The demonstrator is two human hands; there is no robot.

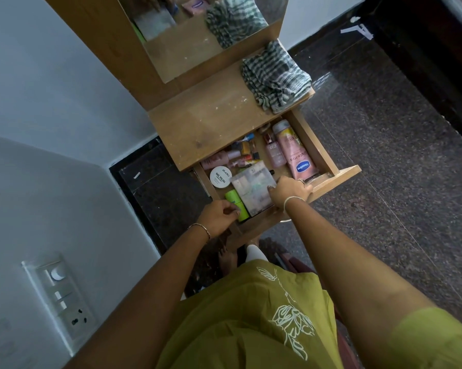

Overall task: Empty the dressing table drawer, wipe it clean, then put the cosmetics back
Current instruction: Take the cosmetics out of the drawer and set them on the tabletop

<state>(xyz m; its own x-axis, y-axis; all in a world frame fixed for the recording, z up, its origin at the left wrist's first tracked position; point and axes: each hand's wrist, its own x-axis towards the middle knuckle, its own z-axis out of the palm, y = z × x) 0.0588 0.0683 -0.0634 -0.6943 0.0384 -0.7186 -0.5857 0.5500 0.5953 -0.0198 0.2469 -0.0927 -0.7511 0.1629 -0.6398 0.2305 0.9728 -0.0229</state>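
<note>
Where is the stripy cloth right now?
In the head view, the stripy cloth lies crumpled on the right end of the dressing table top, beside the mirror and just behind the open drawer.
</note>
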